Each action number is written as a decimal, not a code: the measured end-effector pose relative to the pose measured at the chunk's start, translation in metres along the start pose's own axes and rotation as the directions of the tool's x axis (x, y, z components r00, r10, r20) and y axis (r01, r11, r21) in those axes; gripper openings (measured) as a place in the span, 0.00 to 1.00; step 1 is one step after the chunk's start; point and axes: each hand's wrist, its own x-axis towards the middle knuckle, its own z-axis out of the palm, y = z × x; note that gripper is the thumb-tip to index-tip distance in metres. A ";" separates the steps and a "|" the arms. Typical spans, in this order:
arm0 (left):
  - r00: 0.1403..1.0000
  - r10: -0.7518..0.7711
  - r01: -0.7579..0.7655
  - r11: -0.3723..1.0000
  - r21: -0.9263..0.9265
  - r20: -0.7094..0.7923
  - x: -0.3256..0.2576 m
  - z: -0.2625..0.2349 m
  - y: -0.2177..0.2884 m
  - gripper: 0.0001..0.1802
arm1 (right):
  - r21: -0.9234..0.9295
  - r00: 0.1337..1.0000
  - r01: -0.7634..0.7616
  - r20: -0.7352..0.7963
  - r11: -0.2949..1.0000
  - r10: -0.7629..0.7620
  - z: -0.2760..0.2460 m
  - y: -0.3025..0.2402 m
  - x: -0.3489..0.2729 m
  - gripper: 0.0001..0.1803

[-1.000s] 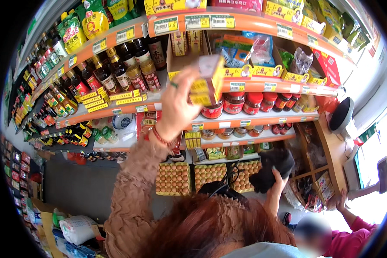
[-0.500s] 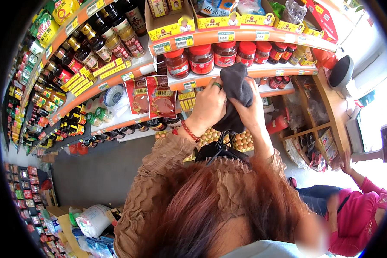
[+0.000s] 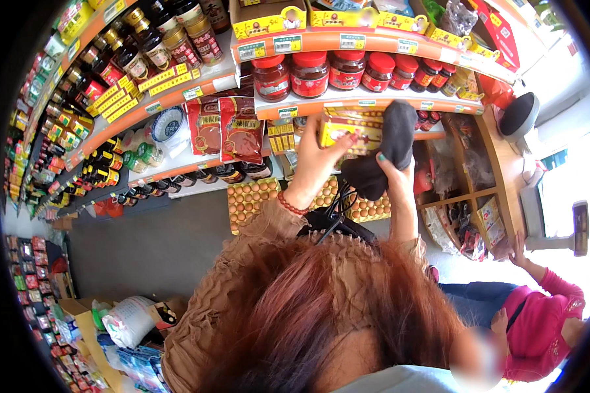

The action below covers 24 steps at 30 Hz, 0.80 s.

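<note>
In front of the shelves my left hand (image 3: 320,157) is closed around a small yellow and red box (image 3: 355,126), its thumb lying across the front. A dark grey cloth (image 3: 400,124) hangs bunched in my right hand (image 3: 398,175), gripped with the thumb on the near side. The cloth covers the box's right end, and I cannot tell whether the two touch. Red-lidded glass jars (image 3: 309,73) line the shelf just beyond both hands. Red packets (image 3: 241,129) hang to the left, beside smaller yellow boxes (image 3: 282,139) on the lower shelf.
Dark sauce bottles (image 3: 152,47) crowd the left shelves. Egg trays (image 3: 250,200) lie low beneath my hands. On the right are a wooden counter (image 3: 505,167) and another person in a pink top (image 3: 545,327). Filled sacks (image 3: 132,321) stand at lower left.
My left hand has let go of the cloth and now holds the yellow and red box. My right hand has shifted slightly right with the cloth.
</note>
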 end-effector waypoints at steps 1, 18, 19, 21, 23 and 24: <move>0.996 0.075 -0.077 0.996 0.035 0.056 -0.002 0.001 -0.004 0.27 | -0.034 1.000 0.018 0.015 0.999 -0.017 -0.001 -0.003 0.001 0.30; 0.991 0.114 -0.133 0.750 0.648 0.072 -0.030 -0.027 0.019 0.33 | -0.713 0.862 0.501 0.465 0.490 -0.205 0.016 -0.004 -0.012 0.44; 0.990 0.115 -0.137 0.750 0.647 0.076 -0.033 -0.030 0.027 0.34 | -0.685 0.847 0.524 0.478 0.506 -0.231 0.020 -0.005 -0.008 0.44; 0.976 0.160 -0.216 0.768 0.604 0.146 -0.031 -0.033 0.031 0.34 | -0.657 0.879 0.458 0.434 0.599 -0.198 0.013 -0.008 -0.005 0.44; 0.987 0.092 -0.150 0.806 0.573 0.128 -0.031 -0.041 0.037 0.33 | -0.625 0.874 0.468 0.430 0.625 -0.226 0.011 -0.001 -0.002 0.44; 0.990 0.066 -0.122 0.831 0.543 0.121 -0.031 -0.045 0.039 0.32 | -0.626 0.864 0.491 0.438 0.605 -0.248 0.012 0.004 0.000 0.43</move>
